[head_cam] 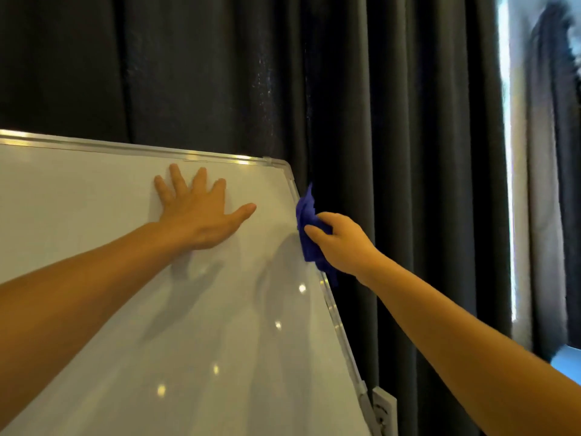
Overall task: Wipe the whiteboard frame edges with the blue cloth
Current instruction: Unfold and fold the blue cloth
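Right now, nearest to you, your two bare forearms are reaching up and out over the whiteboard (157,325), whose glossy face is throwing back small spots of light. Low on the right, a white fitting (384,409) is sitting against the foot of the frame's right edge (339,319). Further up that same edge, your right hand (344,245) is gripping the blue cloth (309,229), fingers and thumb curled round the bunched fabric, and is holding it against the metal strip just below the rounded top corner (284,167). Across from it, your left hand (198,212) is lying flat on the board face, fingers spread wide and holding nothing, apparently bracing the panel. You seem to be working the right-hand side of the frame; whether the top edge (125,148) is already done cannot be told. The next move is calling for steady pressure, the cloth wrapped over the rail and sliding along it without slipping off toward the dark curtains (408,136) hanging behind, where a bright gap (504,121) is showing.
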A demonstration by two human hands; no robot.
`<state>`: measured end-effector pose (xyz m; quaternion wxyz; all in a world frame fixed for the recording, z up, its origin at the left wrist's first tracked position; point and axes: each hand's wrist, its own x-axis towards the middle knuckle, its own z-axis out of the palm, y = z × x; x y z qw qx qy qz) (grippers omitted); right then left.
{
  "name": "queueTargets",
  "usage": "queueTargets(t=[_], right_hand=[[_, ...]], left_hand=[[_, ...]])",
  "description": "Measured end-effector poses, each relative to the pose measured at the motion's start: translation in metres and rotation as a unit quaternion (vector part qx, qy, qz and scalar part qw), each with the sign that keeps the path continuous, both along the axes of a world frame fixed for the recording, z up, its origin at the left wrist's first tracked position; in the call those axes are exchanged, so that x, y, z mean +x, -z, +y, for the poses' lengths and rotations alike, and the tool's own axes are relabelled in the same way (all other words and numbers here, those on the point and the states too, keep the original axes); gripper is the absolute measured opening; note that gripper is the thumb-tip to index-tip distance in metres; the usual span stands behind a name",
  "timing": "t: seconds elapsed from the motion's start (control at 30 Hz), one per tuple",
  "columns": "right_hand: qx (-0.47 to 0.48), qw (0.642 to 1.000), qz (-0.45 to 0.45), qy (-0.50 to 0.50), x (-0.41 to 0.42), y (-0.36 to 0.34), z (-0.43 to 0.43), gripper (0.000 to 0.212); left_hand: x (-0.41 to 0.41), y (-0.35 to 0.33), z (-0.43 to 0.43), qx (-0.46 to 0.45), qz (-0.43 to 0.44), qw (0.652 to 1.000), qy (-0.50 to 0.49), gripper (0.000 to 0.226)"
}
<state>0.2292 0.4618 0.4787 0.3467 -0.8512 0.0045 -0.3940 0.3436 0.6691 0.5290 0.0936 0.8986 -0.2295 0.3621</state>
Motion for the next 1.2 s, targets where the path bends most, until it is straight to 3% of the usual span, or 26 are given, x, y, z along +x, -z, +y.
queueTargets(t=[0.07,0.1,0.17,0.23,0.3,0.43,0.5,0.63,0.73,0.8,0.93,1.0,1.07,1.13,1.2], right_hand=[[0.150,0.978,0.008,-0.143,-0.027,-0.012,0.028,0.016],[0.217,0.953,0.031,-0.208,-0.039,-0.015,0.041,0.017],[0.301,0.910,0.082,-0.274,-0.056,-0.011,0.065,0.026],[0.338,0.888,0.127,-0.286,-0.067,0.000,0.088,0.034],[0.344,0.883,0.158,-0.277,-0.078,0.015,0.110,0.035],[0.285,0.916,0.160,-0.233,-0.095,0.055,0.135,0.026],[0.304,0.910,0.179,-0.220,-0.106,0.078,0.147,0.022],[0.386,0.862,0.222,-0.241,-0.130,0.116,0.161,0.028],[0.454,0.807,0.230,-0.300,-0.154,0.142,0.156,0.051],[0.466,0.789,0.217,-0.335,-0.177,0.167,0.139,0.047],[0.559,0.722,0.184,-0.363,-0.233,0.242,0.097,0.037],[0.583,0.710,0.189,-0.346,-0.262,0.275,0.077,0.038],[0.603,0.705,0.184,-0.324,-0.298,0.305,0.047,0.059],[0.655,0.679,0.162,-0.288,-0.340,0.335,0.009,0.091],[0.687,0.662,0.130,-0.271,-0.385,0.362,-0.027,0.102]], left_hand=[[-0.028,-0.001,0.011,-0.063,0.065,0.990,0.112,0.085],[-0.041,0.001,0.016,-0.110,0.126,0.967,0.192,0.076],[-0.069,0.012,0.031,-0.191,0.289,0.870,0.351,0.059],[-0.089,0.029,0.055,-0.223,0.410,0.778,0.420,0.043],[-0.102,0.053,0.084,-0.221,0.469,0.736,0.436,0.034],[-0.114,0.113,0.118,-0.245,0.432,0.765,0.411,0.020],[-0.124,0.142,0.127,-0.300,0.395,0.771,0.400,0.014],[-0.162,0.184,0.126,-0.360,0.374,0.762,0.387,0.015],[-0.190,0.200,0.113,-0.381,0.360,0.772,0.361,0.017],[-0.211,0.210,0.097,-0.400,0.376,0.763,0.341,0.019],[-0.262,0.252,0.043,-0.508,0.553,0.610,0.252,0.025],[-0.285,0.278,0.017,-0.535,0.620,0.543,0.189,0.029],[-0.309,0.307,-0.012,-0.532,0.687,0.471,0.151,0.036],[-0.337,0.335,-0.042,-0.472,0.768,0.410,0.141,0.043],[-0.375,0.362,-0.071,-0.392,0.835,0.349,0.169,0.030]])
